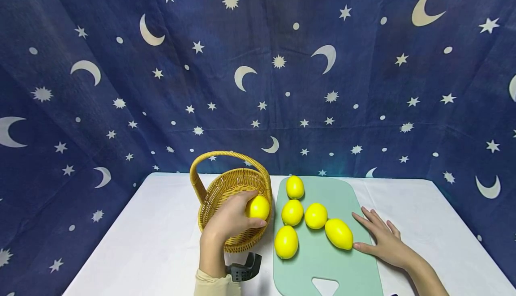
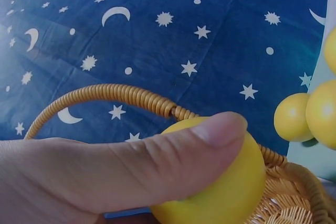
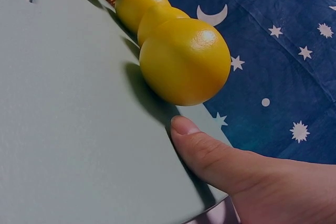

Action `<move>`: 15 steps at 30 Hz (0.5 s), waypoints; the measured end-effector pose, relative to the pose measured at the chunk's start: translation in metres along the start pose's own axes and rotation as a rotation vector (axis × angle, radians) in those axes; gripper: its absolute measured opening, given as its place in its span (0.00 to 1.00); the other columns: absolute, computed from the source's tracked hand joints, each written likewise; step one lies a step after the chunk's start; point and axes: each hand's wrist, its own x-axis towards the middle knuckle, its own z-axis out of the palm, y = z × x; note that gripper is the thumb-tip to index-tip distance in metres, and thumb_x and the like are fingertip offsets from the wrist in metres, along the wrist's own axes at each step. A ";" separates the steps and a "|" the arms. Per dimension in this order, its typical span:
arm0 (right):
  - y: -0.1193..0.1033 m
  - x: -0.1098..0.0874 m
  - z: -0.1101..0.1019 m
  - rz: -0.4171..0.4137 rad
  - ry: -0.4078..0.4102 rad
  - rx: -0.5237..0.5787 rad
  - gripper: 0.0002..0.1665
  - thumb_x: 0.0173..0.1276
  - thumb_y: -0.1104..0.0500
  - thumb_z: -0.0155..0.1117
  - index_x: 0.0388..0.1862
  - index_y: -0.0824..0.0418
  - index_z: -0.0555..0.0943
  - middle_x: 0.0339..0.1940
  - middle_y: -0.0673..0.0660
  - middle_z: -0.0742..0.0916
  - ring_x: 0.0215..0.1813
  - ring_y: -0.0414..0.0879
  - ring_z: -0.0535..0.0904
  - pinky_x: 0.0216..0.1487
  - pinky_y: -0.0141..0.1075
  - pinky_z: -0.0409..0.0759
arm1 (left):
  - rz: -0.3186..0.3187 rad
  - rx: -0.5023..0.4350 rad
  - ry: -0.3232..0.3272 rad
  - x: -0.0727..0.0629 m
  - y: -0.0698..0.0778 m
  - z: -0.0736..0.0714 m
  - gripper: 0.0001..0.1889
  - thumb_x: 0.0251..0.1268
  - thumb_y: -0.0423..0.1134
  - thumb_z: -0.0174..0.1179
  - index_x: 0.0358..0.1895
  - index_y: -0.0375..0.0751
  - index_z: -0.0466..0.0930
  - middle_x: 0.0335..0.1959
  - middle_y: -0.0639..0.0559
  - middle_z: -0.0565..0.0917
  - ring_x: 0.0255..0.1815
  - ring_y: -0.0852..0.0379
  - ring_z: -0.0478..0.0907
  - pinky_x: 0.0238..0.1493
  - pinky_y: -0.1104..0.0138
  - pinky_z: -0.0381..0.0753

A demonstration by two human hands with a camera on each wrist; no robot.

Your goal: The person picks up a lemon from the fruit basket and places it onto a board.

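My left hand (image 1: pixel 231 215) grips a yellow lemon (image 1: pixel 258 207) over the opening of a wicker basket (image 1: pixel 209 197). In the left wrist view the thumb (image 2: pixel 173 158) lies across that lemon (image 2: pixel 231 198); the other fingers are hidden. Several more lemons lie on a pale green cutting board (image 1: pixel 322 267) right of the basket. My right hand (image 1: pixel 384 240) rests at the board's right edge with fingers spread and holds nothing. Its thumb tip is close beside the rightmost lemon (image 1: pixel 339 233); whether they touch I cannot tell.
The basket's arched handle (image 1: pixel 231 154) rises above its rim. Basket and board stand side by side on a white-covered table (image 1: pixel 133 242). Behind them hangs a dark blue curtain (image 1: pixel 274 32) with moons and stars. The board has a triangular cutout near its front.
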 end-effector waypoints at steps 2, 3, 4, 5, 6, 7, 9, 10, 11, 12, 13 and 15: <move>0.000 0.000 0.000 -0.001 0.003 -0.002 0.47 0.55 0.42 0.69 0.70 0.58 0.65 0.74 0.71 0.57 0.73 0.73 0.44 0.67 0.68 0.28 | 0.008 -0.001 -0.007 0.000 0.001 0.000 0.37 0.47 0.47 0.73 0.63 0.40 0.72 0.56 0.48 0.80 0.54 0.51 0.75 0.59 0.55 0.75; -0.001 0.000 0.000 -0.001 0.004 -0.002 0.47 0.55 0.42 0.69 0.70 0.58 0.65 0.74 0.71 0.57 0.73 0.73 0.44 0.67 0.68 0.28 | 0.014 -0.003 -0.011 0.000 0.002 0.001 0.37 0.47 0.47 0.73 0.63 0.39 0.72 0.55 0.49 0.80 0.53 0.51 0.75 0.58 0.56 0.76; -0.001 -0.001 0.000 -0.001 0.005 -0.002 0.47 0.55 0.42 0.69 0.70 0.58 0.65 0.74 0.71 0.57 0.73 0.73 0.44 0.67 0.67 0.28 | 0.017 -0.006 -0.015 0.001 0.002 0.001 0.37 0.47 0.47 0.73 0.63 0.39 0.72 0.55 0.49 0.80 0.53 0.51 0.75 0.57 0.56 0.76; -0.001 -0.001 0.000 -0.002 0.006 -0.001 0.47 0.55 0.42 0.69 0.70 0.58 0.65 0.74 0.71 0.57 0.73 0.73 0.44 0.67 0.67 0.28 | 0.019 -0.006 -0.019 0.001 0.002 0.001 0.37 0.47 0.47 0.73 0.63 0.39 0.72 0.55 0.49 0.80 0.52 0.52 0.75 0.56 0.56 0.76; -0.001 -0.001 0.000 -0.002 0.006 0.000 0.47 0.55 0.42 0.69 0.70 0.58 0.65 0.74 0.71 0.57 0.73 0.73 0.44 0.67 0.67 0.28 | 0.021 -0.007 -0.023 0.001 0.003 0.001 0.37 0.47 0.47 0.73 0.63 0.39 0.72 0.54 0.49 0.80 0.52 0.52 0.75 0.56 0.56 0.76; -0.001 -0.001 0.000 -0.002 0.006 0.000 0.47 0.55 0.42 0.69 0.70 0.58 0.65 0.74 0.71 0.57 0.73 0.73 0.44 0.67 0.67 0.29 | 0.023 -0.008 -0.025 0.001 0.003 0.001 0.37 0.47 0.46 0.73 0.63 0.38 0.72 0.54 0.49 0.80 0.52 0.52 0.75 0.56 0.56 0.76; -0.001 -0.001 0.000 -0.002 0.006 0.000 0.47 0.55 0.42 0.69 0.70 0.58 0.65 0.74 0.71 0.57 0.73 0.73 0.44 0.67 0.67 0.29 | 0.024 -0.006 -0.030 0.001 0.003 0.001 0.37 0.47 0.46 0.73 0.63 0.38 0.72 0.54 0.49 0.80 0.51 0.52 0.75 0.55 0.56 0.76; -0.001 -0.001 0.000 -0.001 0.005 -0.001 0.47 0.55 0.42 0.69 0.70 0.58 0.65 0.74 0.71 0.57 0.73 0.73 0.44 0.67 0.67 0.29 | 0.022 -0.006 -0.032 0.001 0.004 0.001 0.37 0.47 0.46 0.73 0.63 0.39 0.72 0.54 0.49 0.80 0.51 0.52 0.75 0.55 0.57 0.76; -0.001 -0.001 0.000 -0.001 0.005 0.000 0.47 0.55 0.42 0.69 0.70 0.58 0.65 0.74 0.71 0.57 0.74 0.73 0.44 0.67 0.68 0.28 | 0.022 -0.002 -0.034 0.001 0.004 0.001 0.37 0.47 0.47 0.73 0.63 0.39 0.72 0.54 0.49 0.80 0.51 0.53 0.75 0.55 0.57 0.76; -0.001 -0.001 0.000 0.001 0.003 0.001 0.47 0.55 0.42 0.69 0.70 0.58 0.65 0.74 0.71 0.57 0.74 0.73 0.44 0.67 0.68 0.28 | 0.023 0.001 -0.037 0.000 0.005 0.001 0.38 0.47 0.47 0.73 0.63 0.38 0.71 0.54 0.49 0.80 0.51 0.53 0.75 0.55 0.57 0.76; -0.001 0.000 0.000 0.001 0.002 0.003 0.47 0.55 0.42 0.69 0.70 0.58 0.65 0.74 0.71 0.57 0.74 0.73 0.44 0.67 0.68 0.28 | 0.024 0.005 -0.040 0.000 0.005 0.001 0.38 0.47 0.47 0.73 0.63 0.39 0.71 0.54 0.49 0.80 0.50 0.53 0.75 0.54 0.57 0.77; 0.000 -0.001 0.000 0.000 0.001 0.004 0.47 0.55 0.42 0.69 0.70 0.58 0.65 0.74 0.71 0.57 0.74 0.73 0.43 0.67 0.68 0.28 | 0.026 0.010 -0.045 0.000 0.006 0.001 0.38 0.47 0.47 0.73 0.63 0.39 0.71 0.54 0.50 0.80 0.49 0.54 0.74 0.53 0.58 0.77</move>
